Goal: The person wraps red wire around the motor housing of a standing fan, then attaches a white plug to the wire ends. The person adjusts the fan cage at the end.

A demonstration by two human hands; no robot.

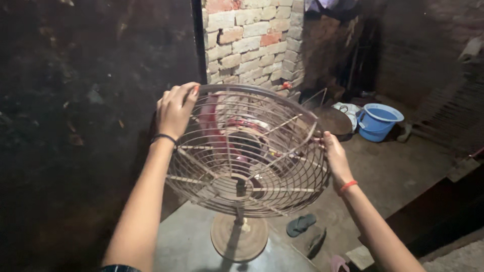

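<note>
The dark wall point(75, 126) on the left is too dim to read. The table fan point(242, 151) stands on a grey surface point(186, 242), its stem upright, its cage tilted upward. The blue tub's point(378, 121) contents are hidden. The left hand point(174, 108) and right hand point(335, 158) clasp the cage rim.

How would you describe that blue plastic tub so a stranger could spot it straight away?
Start at the pale brick pillar in the middle background and look right along the dirt floor. Past the dark round metal pan leaning there sits the blue plastic tub, round and open-topped. It is the only bright blue thing in the dim room.
</note>
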